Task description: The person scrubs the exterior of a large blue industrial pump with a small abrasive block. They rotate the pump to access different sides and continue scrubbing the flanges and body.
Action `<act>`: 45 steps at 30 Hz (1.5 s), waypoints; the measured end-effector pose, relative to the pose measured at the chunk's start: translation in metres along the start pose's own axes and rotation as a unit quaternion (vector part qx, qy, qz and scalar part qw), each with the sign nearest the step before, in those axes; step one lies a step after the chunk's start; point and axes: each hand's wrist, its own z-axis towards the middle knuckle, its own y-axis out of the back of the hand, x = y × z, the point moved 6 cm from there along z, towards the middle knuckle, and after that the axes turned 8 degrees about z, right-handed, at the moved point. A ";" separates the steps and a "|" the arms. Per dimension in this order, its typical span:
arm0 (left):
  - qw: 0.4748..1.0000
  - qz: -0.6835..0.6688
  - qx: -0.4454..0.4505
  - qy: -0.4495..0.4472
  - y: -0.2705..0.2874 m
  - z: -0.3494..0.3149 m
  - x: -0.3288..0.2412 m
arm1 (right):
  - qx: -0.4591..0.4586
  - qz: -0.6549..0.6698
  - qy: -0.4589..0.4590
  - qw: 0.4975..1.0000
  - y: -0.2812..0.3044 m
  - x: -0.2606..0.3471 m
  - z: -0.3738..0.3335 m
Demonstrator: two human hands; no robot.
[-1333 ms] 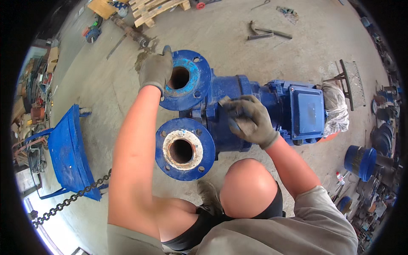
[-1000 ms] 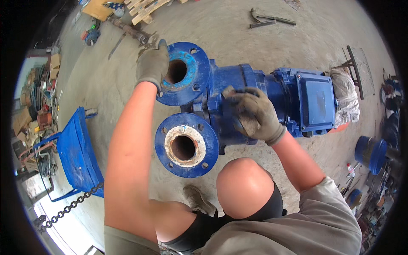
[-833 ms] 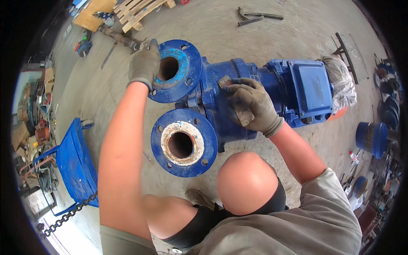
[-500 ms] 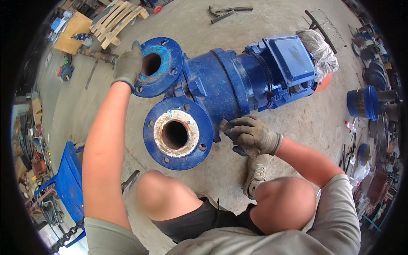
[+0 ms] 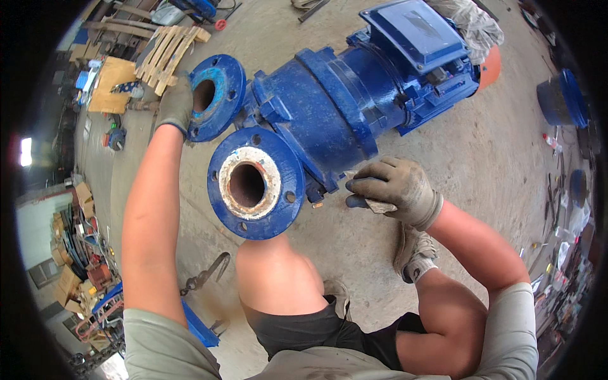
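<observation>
A blue pump (image 5: 316,107) with a motor and box-shaped cover lies across the upper middle. Its near flange (image 5: 218,206) has a worn white and rusty ring around the bore; the far flange (image 5: 223,109) has a lighter blue ring. At the outer left rim of the far flange, my gloved left hand (image 5: 176,104) is closed on the edge, its fingertips partly hidden. My gloved right hand (image 5: 396,187) pinches a small greyish flat piece (image 5: 381,207), its kind unclear, just right of the pump's underside. A gap shows between that hand and the casing.
Crumpled clear plastic (image 5: 472,28) covers the motor's end, near an orange part (image 5: 489,68). A blue bucket (image 5: 560,98) stands right. Wooden pallet (image 5: 172,57) and cardboard lie upper left. A chain hook (image 5: 212,272) hangs by my left knee; clutter lines both sides.
My right hand has moved away from the pump casing, down and right, still holding the flat piece. My left hand stays on the far flange. The view and my legs have shifted.
</observation>
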 end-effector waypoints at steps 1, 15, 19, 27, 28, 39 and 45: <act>0.999 0.025 0.000 -0.033 0.000 0.002 -0.004 | -0.021 0.017 -0.015 1.000 0.005 0.000 -0.002; 1.000 0.017 0.000 -0.011 0.005 -0.001 -0.010 | -0.297 0.093 0.005 0.950 -0.075 -0.011 -0.007; 0.999 -0.016 -0.049 0.000 0.007 0.002 -0.007 | -0.296 0.120 0.037 0.947 -0.101 -0.018 0.003; 0.999 0.041 -0.031 -0.001 0.016 -0.003 -0.013 | -0.290 0.144 0.053 0.945 -0.097 -0.014 0.015; 0.999 0.052 -0.014 -0.003 0.017 -0.002 -0.014 | -0.272 0.141 0.034 0.951 -0.100 -0.015 0.018; 1.000 0.022 -0.020 0.008 0.015 -0.005 -0.015 | -0.292 0.132 0.010 0.947 -0.096 -0.007 0.035; 0.998 -0.010 0.012 0.064 0.008 0.002 -0.005 | -0.328 0.114 0.040 0.937 -0.084 0.005 0.041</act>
